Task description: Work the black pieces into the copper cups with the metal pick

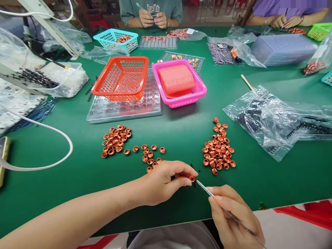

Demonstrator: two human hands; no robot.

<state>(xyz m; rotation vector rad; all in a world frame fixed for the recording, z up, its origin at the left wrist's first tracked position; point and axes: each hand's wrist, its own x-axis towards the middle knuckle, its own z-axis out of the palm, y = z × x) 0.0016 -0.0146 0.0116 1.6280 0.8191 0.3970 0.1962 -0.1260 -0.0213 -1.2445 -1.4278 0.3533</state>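
Near the table's front edge, my left hand (166, 181) pinches a small copper-coloured cup (192, 178) between thumb and fingertips. My right hand (233, 214) grips thin metal tweezers (206, 188), whose tip is close beside that cup. Tiny black bits lie behind and under the cup; whether the tweezers hold anything is too small to tell. To the right of my fingers is a pile of copper cups (219, 148). Another pile (115, 138) lies at the left, and several loose cups (150, 161) are scattered behind my left hand, partly hidden by it.
An orange basket (120, 77) sits on clear trays (124, 112), beside a pink basket (181, 101) holding pink foam (177, 79). Plastic bags (269, 121) lie right. A white cable (62, 131) loops at left. Two people (151, 17) (287, 15) work across the green table (181, 129).
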